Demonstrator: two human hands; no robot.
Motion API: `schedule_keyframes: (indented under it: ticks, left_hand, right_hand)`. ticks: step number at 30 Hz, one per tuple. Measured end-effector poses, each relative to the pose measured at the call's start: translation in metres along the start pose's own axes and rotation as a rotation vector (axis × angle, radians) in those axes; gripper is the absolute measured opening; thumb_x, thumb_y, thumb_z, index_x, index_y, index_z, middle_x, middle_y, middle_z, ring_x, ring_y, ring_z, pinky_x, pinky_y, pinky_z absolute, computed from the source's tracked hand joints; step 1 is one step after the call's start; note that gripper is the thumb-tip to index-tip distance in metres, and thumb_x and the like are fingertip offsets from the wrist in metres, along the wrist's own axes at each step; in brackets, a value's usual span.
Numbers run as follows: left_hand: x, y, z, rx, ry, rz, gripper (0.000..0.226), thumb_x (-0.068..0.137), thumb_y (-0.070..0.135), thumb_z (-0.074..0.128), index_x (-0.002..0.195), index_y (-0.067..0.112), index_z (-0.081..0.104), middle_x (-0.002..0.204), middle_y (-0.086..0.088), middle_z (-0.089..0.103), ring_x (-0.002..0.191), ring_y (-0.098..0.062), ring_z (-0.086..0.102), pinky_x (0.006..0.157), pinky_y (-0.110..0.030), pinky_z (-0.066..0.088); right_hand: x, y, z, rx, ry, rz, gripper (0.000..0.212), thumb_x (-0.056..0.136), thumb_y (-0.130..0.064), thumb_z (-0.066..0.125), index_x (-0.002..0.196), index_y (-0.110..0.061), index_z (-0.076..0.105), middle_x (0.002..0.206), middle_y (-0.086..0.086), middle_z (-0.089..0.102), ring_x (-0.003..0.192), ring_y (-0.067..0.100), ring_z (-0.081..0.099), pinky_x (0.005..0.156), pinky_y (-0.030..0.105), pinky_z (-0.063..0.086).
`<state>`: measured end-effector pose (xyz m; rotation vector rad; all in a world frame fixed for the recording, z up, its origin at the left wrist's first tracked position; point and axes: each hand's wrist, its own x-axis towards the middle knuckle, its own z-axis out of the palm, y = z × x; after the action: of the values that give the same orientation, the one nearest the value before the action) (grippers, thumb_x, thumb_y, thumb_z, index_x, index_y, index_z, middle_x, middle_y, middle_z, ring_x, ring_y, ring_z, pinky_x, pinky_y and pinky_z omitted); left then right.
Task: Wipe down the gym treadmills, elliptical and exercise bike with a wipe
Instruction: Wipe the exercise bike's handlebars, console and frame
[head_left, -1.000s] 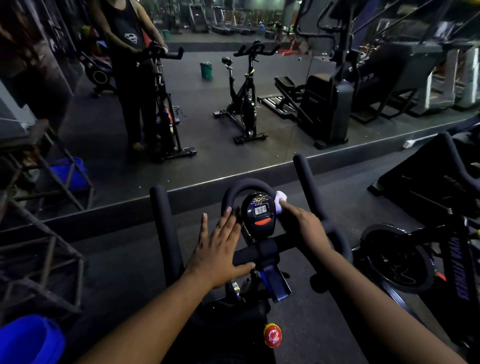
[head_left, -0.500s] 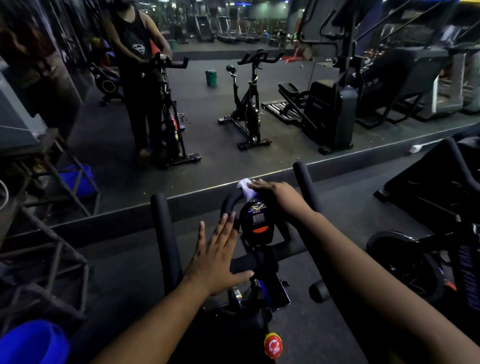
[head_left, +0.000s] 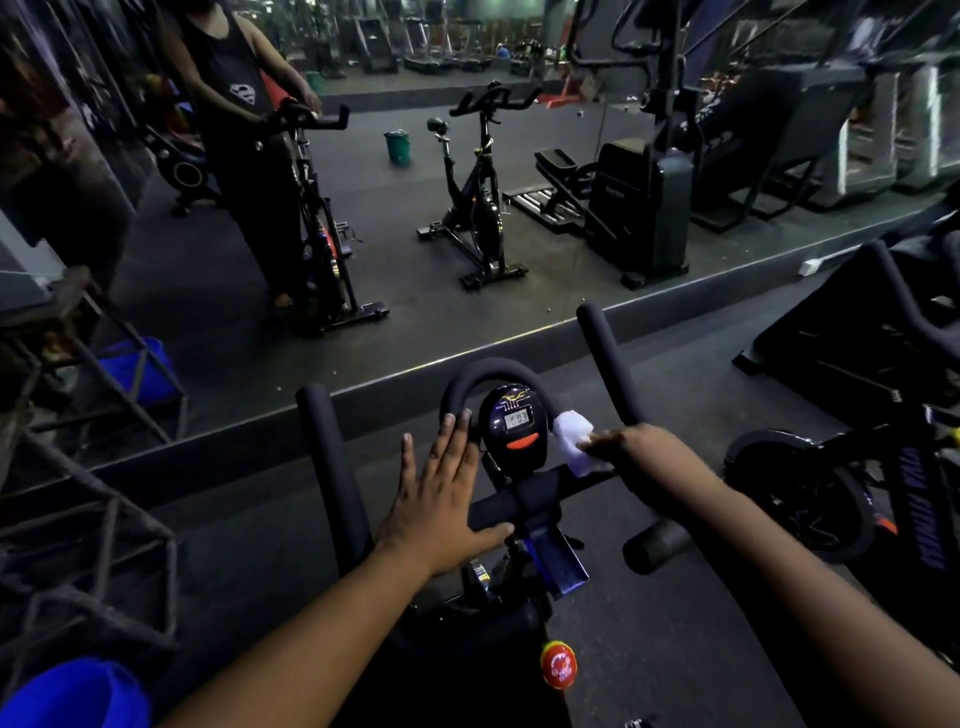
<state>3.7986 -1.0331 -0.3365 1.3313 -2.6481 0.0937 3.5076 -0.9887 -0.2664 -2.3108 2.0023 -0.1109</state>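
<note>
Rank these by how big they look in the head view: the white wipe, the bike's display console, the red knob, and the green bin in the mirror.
1. display console
2. white wipe
3. red knob and green bin look about alike; the bin is far off in the mirror, so I won't rank them.

Showed blurred digits on the exercise bike's console display (head_left: 518, 419), not legible; print on the red knob (head_left: 558, 664) too small to read.

R hand (head_left: 641, 454) fingertips motion-blurred, display (head_left: 517, 419) digits unreadable, blue bucket (head_left: 72, 693) cut off by bottom edge
</note>
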Motion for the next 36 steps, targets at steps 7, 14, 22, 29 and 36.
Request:
schedule_keyframes:
  ticks: [7, 14, 22, 29, 36]
  left_hand:
    - [-0.007, -0.002, -0.009, -0.081, -0.009, -0.019, 0.134, 0.074, 0.094, 0.036, 0.156, 0.009, -0.026, 0.165, -0.007, -0.034, 0.153, -0.021, -0.028, 0.122, -0.065, -0.004]
    - [-0.036, -0.018, -0.001, -0.172, 0.079, -0.140, 0.132, 0.071, 0.095, 0.036, 0.162, 0.004, 0.003, 0.171, -0.014, -0.001, 0.158, -0.025, 0.002, 0.120, -0.061, 0.010]
    - [-0.051, -0.027, 0.007, -0.207, 0.143, -0.152, 0.140, 0.065, 0.083, 0.065, 0.161, 0.006, -0.002, 0.171, -0.014, -0.001, 0.158, -0.027, 0.008, 0.123, -0.058, 0.014]
    - [-0.052, -0.028, 0.014, -0.164, 0.116, -0.030, 0.130, 0.069, 0.067, 0.064, 0.161, 0.006, -0.005, 0.171, -0.014, -0.001, 0.158, -0.024, 0.001, 0.124, -0.058, 0.009]
    - [-0.057, -0.022, 0.010, -0.161, 0.241, 0.212, 0.097, 0.087, 0.057, 0.049, 0.161, 0.005, 0.015, 0.169, -0.015, 0.016, 0.156, -0.027, 0.020, 0.121, -0.056, 0.023]
  right_hand:
    - [0.040, -0.082, -0.062, 0.336, 0.515, 0.091, 0.049, 0.093, -0.017, 0.056, 0.143, -0.014, 0.057, 0.121, 0.017, 0.070, 0.109, 0.033, 0.065, 0.084, 0.033, 0.047]
    - [0.103, -0.148, -0.045, -0.189, 0.123, 0.145, 0.035, 0.095, -0.013, 0.048, 0.129, -0.019, 0.056, 0.124, 0.004, 0.065, 0.123, 0.023, 0.058, 0.121, 0.050, 0.010]
    - [0.067, -0.184, 0.017, -0.389, 0.056, -0.157, 0.058, 0.086, -0.024, 0.031, 0.128, -0.004, 0.066, 0.127, 0.020, 0.067, 0.121, 0.037, 0.063, 0.109, 0.050, 0.043]
    - [-0.009, -0.144, 0.054, 0.055, 0.028, -0.204, 0.056, 0.089, -0.009, 0.057, 0.144, -0.019, 0.056, 0.152, 0.004, 0.050, 0.140, 0.024, 0.048, 0.116, 0.033, 0.036]
    - [-0.037, -0.107, 0.043, -0.008, 0.013, -0.265, 0.040, 0.099, -0.022, 0.047, 0.135, -0.021, 0.065, 0.146, -0.001, 0.058, 0.137, 0.021, 0.052, 0.113, 0.047, 0.039]
